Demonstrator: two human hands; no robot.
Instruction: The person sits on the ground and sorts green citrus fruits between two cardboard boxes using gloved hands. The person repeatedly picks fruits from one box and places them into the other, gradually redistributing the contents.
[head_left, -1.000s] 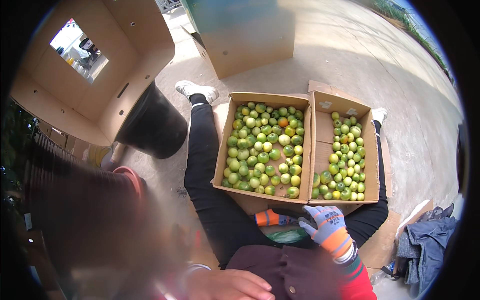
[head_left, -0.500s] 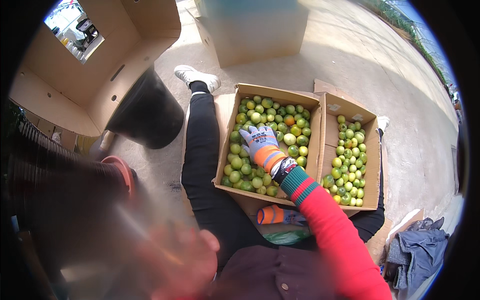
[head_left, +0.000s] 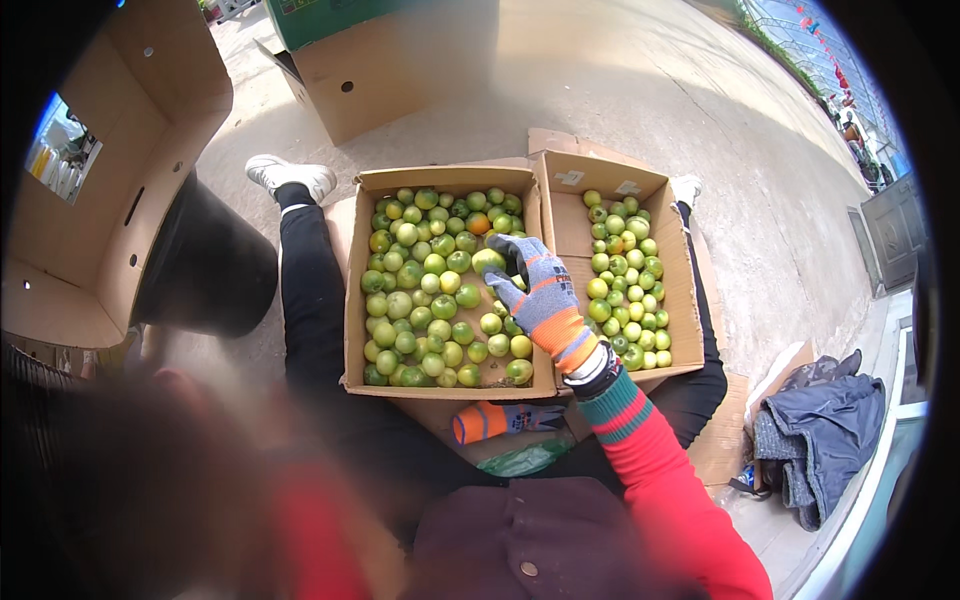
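Note:
My right hand [head_left: 533, 280], in a grey and orange work glove, is closed in a pinch on a green tomato [head_left: 487, 262]. It holds this tomato over the right side of the larger cardboard box [head_left: 549, 370], which contains many green tomatoes [head_left: 420, 300] and an orange one [head_left: 478, 223]. To the right, a narrower cardboard box [head_left: 686, 330] holds more, mostly smaller green tomatoes [head_left: 630, 280]. My left arm's red sleeve [head_left: 310, 520] is a blur at the lower left; the left hand's fingers cannot be made out there.
A spare orange and grey glove [head_left: 480, 422] and green plastic [head_left: 525, 458] lie between my outstretched legs. A black bucket [head_left: 210, 265] and an upturned carton [head_left: 100, 220] stand left. Another large carton [head_left: 390, 80] is ahead. Dark clothing [head_left: 825, 430] lies at right.
The view has swung right, so the boxes appear further left. My right hand has risen from among the tomatoes and now pinches one. My left hand has blurred out of recognition.

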